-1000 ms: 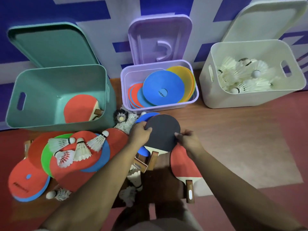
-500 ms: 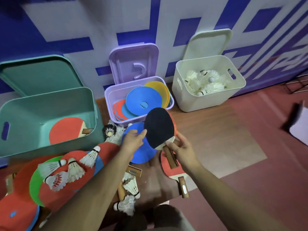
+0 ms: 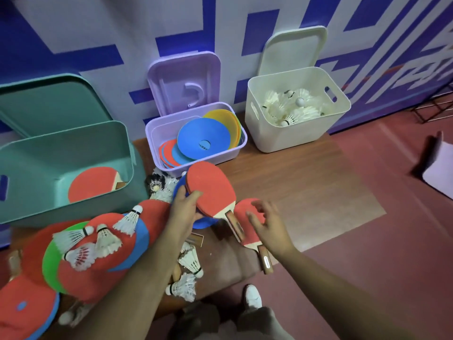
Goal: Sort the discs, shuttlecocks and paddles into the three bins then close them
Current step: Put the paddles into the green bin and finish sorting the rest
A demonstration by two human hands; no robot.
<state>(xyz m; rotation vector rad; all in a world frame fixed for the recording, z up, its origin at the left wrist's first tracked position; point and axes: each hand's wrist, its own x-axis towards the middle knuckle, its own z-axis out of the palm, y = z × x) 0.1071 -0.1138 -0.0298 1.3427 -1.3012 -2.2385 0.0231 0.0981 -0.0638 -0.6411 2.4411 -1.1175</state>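
L hand (image 3: 186,209) pinches red paddle (image 3: 210,190) by blade, handle pointing 5 o'clock. Target green bin (image 3: 61,153) at 10 o'clock, L hand nearer. R hand (image 3: 267,222) released, fingers spread over 2nd paddle (image 3: 242,206).

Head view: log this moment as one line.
left hand: holds red paddle by blade | right hand: open, empty | teal bin: open, second paddle inside

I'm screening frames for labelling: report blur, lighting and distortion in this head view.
Head view: the right hand is motion-smeared; the left hand and the red paddle it grips are fairly sharp; light is dim and bluish; the wide-angle lens makes the white bin lean outward.
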